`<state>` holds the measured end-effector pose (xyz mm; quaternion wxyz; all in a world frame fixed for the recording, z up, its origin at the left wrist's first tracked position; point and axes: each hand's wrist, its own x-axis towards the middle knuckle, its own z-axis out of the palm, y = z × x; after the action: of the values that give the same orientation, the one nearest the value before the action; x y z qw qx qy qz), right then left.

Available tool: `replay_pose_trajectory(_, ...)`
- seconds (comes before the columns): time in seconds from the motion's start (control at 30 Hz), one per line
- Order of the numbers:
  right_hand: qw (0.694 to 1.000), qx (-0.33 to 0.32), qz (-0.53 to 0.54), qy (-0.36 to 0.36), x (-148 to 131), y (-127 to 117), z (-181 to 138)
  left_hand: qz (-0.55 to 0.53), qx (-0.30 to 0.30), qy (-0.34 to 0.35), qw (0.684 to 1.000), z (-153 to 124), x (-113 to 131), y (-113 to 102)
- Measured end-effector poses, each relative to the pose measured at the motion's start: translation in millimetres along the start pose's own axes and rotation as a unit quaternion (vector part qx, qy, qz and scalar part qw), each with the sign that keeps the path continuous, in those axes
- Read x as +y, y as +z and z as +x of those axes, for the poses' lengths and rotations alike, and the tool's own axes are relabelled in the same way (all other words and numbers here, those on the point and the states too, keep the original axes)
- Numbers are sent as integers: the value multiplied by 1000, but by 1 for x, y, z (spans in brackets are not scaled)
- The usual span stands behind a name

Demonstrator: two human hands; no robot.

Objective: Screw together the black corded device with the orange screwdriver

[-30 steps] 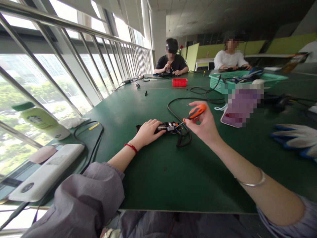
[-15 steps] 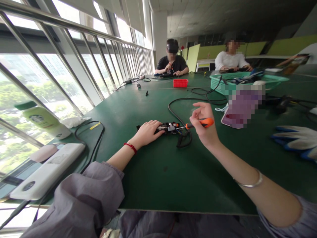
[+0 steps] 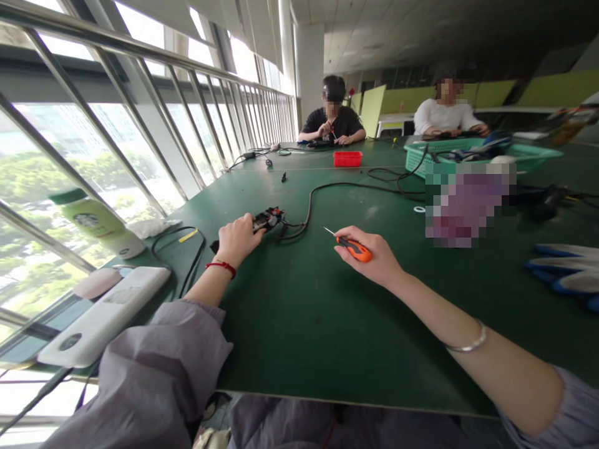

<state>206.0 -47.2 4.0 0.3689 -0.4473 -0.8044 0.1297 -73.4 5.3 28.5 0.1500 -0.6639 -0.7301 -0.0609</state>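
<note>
Clamped in the right hand point(image 3: 374, 259), an orange-handled screwdriver point(image 3: 353, 247) points its tip toward the small black device point(image 3: 266, 219) that the left hand point(image 3: 238, 240) grips, well apart. Far beyond both, a red tray point(image 3: 347, 159), contents unseen, and a green basket point(image 3: 421, 159) holding cables and other items.

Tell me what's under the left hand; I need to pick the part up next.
The left hand rests on a small black device with a cable attached. The part beneath the palm is hidden.
</note>
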Motion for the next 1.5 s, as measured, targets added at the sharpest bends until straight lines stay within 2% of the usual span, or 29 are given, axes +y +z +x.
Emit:
replay_pose_trajectory(0.13, 998, -33, -6, 48, 6, 3, 2, 4, 53, -125, 991, 5, -23, -4)
replay_pose_trajectory(0.27, 997, -51, -2, 53, 7, 4, 2, -28, 102, -172, 979, 4, -39, -8)
replay_pose_trajectory(0.47, 997, -73, 0, 32, 10, 5, 2, -21, 73, -163, 984, 7, -46, 2)
replay_pose_trajectory(0.6, 997, -73, -4, 27, 9, 5, 2, -5, 87, -143, 986, 9, -49, 7)
replay_pose_trajectory(0.9, 997, -79, 17, 17, 11, 5, 3, 14, 124, -102, 987, 7, -46, -1)
replay_pose_trajectory(1.2, 995, -95, -11, 7, 11, 5, 2, 33, 124, -100, 987, 7, -43, -1)
replay_pose_trajectory(1.37, 994, -104, -15, 1, 10, 5, 3, 31, 92, -80, 992, 8, -46, 0)
replay_pose_trajectory(1.5, 994, -108, -16, -1, 9, 5, 3, 39, 105, -76, 991, 7, -45, 1)
